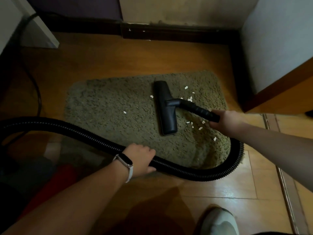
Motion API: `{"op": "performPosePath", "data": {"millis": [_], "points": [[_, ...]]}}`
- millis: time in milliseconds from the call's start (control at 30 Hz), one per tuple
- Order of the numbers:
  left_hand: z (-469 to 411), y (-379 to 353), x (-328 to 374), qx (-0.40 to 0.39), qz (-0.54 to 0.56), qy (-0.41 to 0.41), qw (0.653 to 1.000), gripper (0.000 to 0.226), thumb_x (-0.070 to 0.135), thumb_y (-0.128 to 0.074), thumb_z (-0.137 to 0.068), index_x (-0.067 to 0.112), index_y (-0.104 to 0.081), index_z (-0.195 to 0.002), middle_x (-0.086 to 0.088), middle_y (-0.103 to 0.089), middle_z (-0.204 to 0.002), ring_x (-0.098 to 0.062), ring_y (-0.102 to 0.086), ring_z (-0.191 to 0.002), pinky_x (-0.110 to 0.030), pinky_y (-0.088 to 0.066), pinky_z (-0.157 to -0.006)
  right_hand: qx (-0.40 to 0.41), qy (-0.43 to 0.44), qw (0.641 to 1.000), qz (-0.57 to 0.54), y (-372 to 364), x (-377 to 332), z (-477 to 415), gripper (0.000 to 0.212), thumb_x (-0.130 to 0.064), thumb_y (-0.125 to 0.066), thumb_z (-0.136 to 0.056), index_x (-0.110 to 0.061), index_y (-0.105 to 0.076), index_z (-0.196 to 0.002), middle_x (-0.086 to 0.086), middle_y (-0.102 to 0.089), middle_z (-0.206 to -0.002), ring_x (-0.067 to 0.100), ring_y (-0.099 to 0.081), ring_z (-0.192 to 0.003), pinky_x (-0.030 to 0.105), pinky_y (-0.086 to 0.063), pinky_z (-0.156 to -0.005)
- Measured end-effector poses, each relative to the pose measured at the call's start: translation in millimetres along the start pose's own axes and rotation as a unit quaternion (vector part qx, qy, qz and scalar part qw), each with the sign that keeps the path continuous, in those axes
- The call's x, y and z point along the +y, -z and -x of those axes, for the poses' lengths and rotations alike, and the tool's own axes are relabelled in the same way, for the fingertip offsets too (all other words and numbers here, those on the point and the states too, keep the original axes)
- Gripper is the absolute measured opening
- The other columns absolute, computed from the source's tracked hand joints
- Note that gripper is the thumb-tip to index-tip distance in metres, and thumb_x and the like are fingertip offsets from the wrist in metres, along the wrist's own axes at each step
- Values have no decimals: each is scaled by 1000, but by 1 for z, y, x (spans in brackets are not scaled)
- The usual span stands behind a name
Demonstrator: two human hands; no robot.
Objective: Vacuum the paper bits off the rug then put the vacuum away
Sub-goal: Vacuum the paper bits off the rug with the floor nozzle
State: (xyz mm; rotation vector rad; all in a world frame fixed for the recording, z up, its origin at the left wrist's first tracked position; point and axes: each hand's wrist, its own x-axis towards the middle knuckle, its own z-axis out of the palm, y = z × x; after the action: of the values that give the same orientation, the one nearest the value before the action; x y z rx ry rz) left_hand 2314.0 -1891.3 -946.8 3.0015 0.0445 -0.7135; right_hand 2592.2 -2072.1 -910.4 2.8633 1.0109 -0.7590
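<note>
**Vacuum head rests on shaggy rug amid scattered paper bits**

A ribbed black hose (67,127) sweeps in from the left edge of the wooden floor (220,189), crosses the near edge of the olive-green rug (110,102) and loops around the rug's near right corner. The person's left hand (141,158), a pale band (126,164) on its wrist, is closed around the hose at the rug's near edge. A single scrap lies towards the rug's middle, left of the black floor nozzle (165,107), which sits flat on the pile, its long side running from the far edge towards the near one. White paper bits (190,99) are scattered on the rug just right of the nozzle, some behind the tube and some nearer the right edge. The right hand (225,120) is clamped on the black wand (198,110) that joins the nozzle. A pale shoe (218,221) stands on the floor at the lower right.
</note>
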Motion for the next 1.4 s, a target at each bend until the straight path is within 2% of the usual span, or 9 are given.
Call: {"op": "performPosePath", "data": {"millis": [133, 233, 367, 667, 800, 967, 1133, 1267, 1400], "points": [[-11, 2, 15, 2, 10, 19, 1000, 52, 68, -46, -86, 20, -50, -107, 0, -63, -100, -20, -61, -86, -36, -50, -74, -2, 1, 1000, 17, 2, -2, 2, 28, -40, -59, -94, -32, -59, -122, -4, -61, -74, 10, -58, -59, 25, -41, -45], [-8, 10, 5, 13, 35, 34, 999, 54, 76, -40, -84, 25, -50, -100, 7, -56, -86, -14, -52, -71, -31, -48, -63, 5, 4, 1000, 10, 4, 2, -1, 29, -41, -61, -92, -32, -60, -120, -3, -63, -75, 13, -61, -61, 32, -53, -53], [-5, 25, -12, 53, 79, 81, 992, 57, 85, -32, -78, 31, -48, -87, 13, -54, -77, -9, -56, -68, -29, -52, -65, 2, 0, 1000, -16, 9, 16, -4, 23, -41, -64, -89, -37, -61, -112, -4, -66, -75, 13, -65, -61, 38, -59, -59], [-8, 42, -21, 153, 203, 172, 952, 55, 83, -47, -72, 29, -53, -81, 12, -54, -69, -5, -55, -64, -27, -49, -60, 62, -87, 991, -85, 13, 64, 22, 27, -33, -62, -96, -21, -61, -120, 1, -61, -71, 16, -59, -60, 28, -41, -48], [-9, 45, -16, 159, 220, 186, 945, 55, 82, -50, -71, 28, -55, -81, 11, -55, -68, -4, -55, -65, -26, -47, -59, 67, -109, 985, -119, 8, 74, 17, 31, -35, -61, -96, -21, -61, -124, 2, -63, -74, 18, -61, -61, 25, -42, -48], [-5, 43, -11, 132, 189, 179, 957, 56, 84, -47, -72, 30, -55, -83, 13, -56, -70, -2, -55, -66, -22, -44, -56, 13, -93, 988, -123, -4, 71, 5, 18, -35, -60, -96, -24, -63, -110, 3, -65, -79, 19, -63, -65, 29, -45, -51], [-3, 37, -8, 136, 189, 174, 957, 58, 86, -47, -68, 32, -58, -84, 13, -56, -70, -4, -57, -66, -22, -37, -52, 15, -73, 992, -106, -15, 65, -1, 20, -40, -61, -93, -28, -61, -110, -1, -64, -81, 16, -62, -69, 31, -48, -55], [-4, 34, -9, 143, 180, 160, 960, 74, 92, -25, -58, 32, -59, -85, 15, -54, -69, -4, -57, -66, -22, -43, -55, 6, -21, 995, -93, -16, 47, -7, 14, -39, -60, -93, -31, -60, -103, -4, -64, -78, 13, -63, -67, 31, -50, -58], [-2, 32, -11, 134, 172, 154, 964, 77, 92, -22, -56, 32, -59, -86, 15, -56, -72, -5, -58, -68, -24, -47, -59, -14, 25, 996, -89, -25, 35, -8, 17, -36, -63, -91, -31, -58, -107, -4, -66, -80, 13, -65, -67, 32, -53, -59]]}}
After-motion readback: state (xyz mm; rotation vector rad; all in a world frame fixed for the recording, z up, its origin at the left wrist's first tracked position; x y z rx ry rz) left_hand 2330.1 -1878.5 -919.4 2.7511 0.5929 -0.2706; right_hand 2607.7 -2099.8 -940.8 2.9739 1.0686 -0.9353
